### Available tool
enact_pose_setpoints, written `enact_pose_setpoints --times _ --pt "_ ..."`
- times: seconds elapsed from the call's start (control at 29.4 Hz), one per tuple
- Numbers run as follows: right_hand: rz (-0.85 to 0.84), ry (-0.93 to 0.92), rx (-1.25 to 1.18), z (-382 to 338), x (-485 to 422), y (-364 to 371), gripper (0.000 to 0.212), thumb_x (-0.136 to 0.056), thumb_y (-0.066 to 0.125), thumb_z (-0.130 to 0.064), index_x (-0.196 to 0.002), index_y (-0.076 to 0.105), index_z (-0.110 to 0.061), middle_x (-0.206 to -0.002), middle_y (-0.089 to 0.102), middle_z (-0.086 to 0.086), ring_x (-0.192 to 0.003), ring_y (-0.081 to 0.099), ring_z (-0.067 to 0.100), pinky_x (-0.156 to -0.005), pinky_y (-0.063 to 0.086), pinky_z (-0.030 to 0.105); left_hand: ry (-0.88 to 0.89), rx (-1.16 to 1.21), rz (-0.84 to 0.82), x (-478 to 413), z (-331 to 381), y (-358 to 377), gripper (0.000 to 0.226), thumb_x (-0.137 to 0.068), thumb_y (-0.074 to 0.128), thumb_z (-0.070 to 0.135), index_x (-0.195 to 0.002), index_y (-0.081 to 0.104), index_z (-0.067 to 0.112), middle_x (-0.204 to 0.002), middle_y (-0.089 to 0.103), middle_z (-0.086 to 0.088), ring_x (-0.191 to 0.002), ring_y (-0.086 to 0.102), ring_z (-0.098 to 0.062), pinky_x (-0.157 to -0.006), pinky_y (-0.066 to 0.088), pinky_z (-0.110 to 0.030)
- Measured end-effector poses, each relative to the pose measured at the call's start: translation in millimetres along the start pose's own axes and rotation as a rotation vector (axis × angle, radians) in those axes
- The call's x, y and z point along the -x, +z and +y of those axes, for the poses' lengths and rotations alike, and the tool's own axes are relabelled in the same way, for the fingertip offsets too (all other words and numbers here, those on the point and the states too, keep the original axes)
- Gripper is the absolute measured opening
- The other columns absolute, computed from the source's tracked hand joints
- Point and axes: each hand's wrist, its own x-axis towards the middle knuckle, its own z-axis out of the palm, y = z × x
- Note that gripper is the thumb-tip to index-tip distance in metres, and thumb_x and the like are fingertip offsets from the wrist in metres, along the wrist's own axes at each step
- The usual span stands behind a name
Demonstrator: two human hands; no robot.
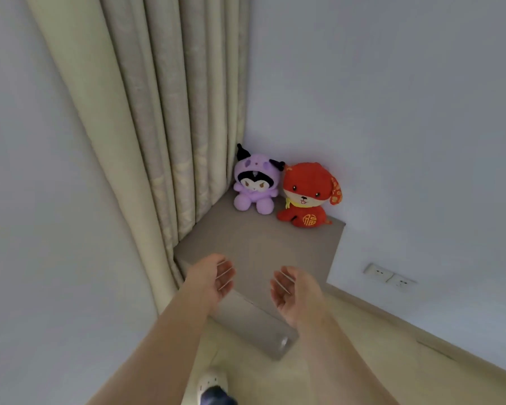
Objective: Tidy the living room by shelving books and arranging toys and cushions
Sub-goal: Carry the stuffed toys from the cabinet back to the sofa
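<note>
**Two plush toys seated in the corner, both hands free**

The purple plush toy (pixel 254 182), hooded and black-eared, sits upright at the back of a low grey ledge (pixel 246 247), tucked into the corner. Its left side is just beside the curtain. The red plush dog (pixel 307 197) sits next to it on the right with its back against the wall, a gold character stitched on its belly. The two toys are shoulder to shoulder, touching or very nearly so, and both face out into the room.

The ledge is a flat, matte, taupe platform that fills the corner between curtain and wall. Its front edge drops to a pale wooden floor (pixel 348 331). The cream curtain (pixel 158 112) hangs in heavy folds down the ledge's left side. The plain white wall (pixel 392 112) on the right carries a pair of white sockets (pixel 389 276) low down, above a light skirting board.

Over the front part of the ledge, well apart from the toys, the person's left hand (pixel 214 277) and right hand (pixel 292 290) hang in the air with palms turned toward each other. The fingers of both are loosely spread and slightly bent, gripping nothing and touching nothing.

At the bottom edge a white and dark blue shape (pixel 214 388) lies on the floor, too cropped to identify.
</note>
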Motion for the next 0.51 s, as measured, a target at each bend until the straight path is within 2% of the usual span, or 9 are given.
enact_pose_setpoints --times 0.31,0.37,0.44,0.51 --pt "0.15 -0.064 -0.034 -111 -88 58 0.016 -0.095 0.047 -0.011 -0.081 0.054 -0.009 -0.084 0.058 0.008 -0.071 0.053 0.02 -0.063 0.043 0.029 0.032 -0.156 -0.076 -116 95 102 0.018 -0.096 0.046 0.014 -0.079 0.052 0.014 -0.075 0.057 -0.002 -0.065 0.054 -0.013 -0.056 0.038 -0.026" --pt "0.19 -0.107 -0.058 -138 -103 64 0.013 -0.094 0.049 -0.011 -0.083 0.054 -0.01 -0.083 0.057 0.007 -0.07 0.052 0.019 -0.069 0.045 0.031 0.054 -0.209 -0.086 -137 114 129 0.017 -0.096 0.045 0.013 -0.08 0.053 0.013 -0.075 0.057 -0.003 -0.063 0.054 -0.013 -0.055 0.039 -0.026" --pt "0.258 -0.132 -0.093 -158 -119 63 0.007 -0.094 0.05 -0.012 -0.089 0.055 -0.009 -0.083 0.057 0.007 -0.071 0.052 0.018 -0.077 0.045 0.032 0.044 -0.257 -0.084 -157 127 157 0.014 -0.094 0.049 0.014 -0.082 0.054 0.013 -0.074 0.058 -0.003 -0.057 0.055 -0.011 -0.053 0.04 -0.025" --pt "0.29 -0.144 -0.114 -177 -135 57 0.01 -0.095 0.05 -0.014 -0.103 0.053 -0.009 -0.086 0.056 0.007 -0.074 0.052 0.018 -0.075 0.046 0.032 0.036 -0.345 -0.086 -173 130 188 0.012 -0.093 0.05 0.014 -0.083 0.055 0.013 -0.075 0.057 -0.002 -0.058 0.055 -0.011 -0.054 0.041 -0.024"
